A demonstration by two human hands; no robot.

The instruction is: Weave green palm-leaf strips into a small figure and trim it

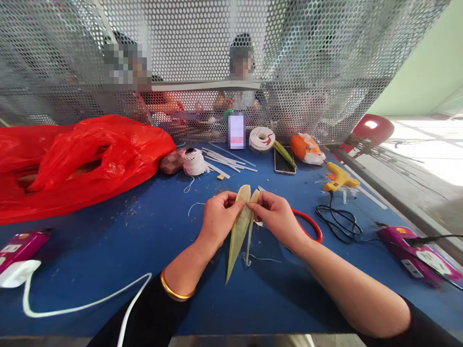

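Observation:
Both my hands meet over the middle of the blue table (108,250). My left hand (217,217) pinches a long pale yellow-green leaf strip (237,236) that hangs down to a point. My right hand (277,214) pinches a narrower strip (250,226) beside it, and the two strips touch at the top. A thin thread (260,259) trails from them onto the table. Red-handled scissors (311,225) lie just right of my right hand.
A red plastic bag (83,159) fills the far left. A spool of white thread (193,161), white strips (227,161), a tape roll (262,139), a phone (284,161), a yellow glue gun (338,179) with black cord, and magenta devices (415,250) lie around. Two people sit behind the perforated metal screen (325,72).

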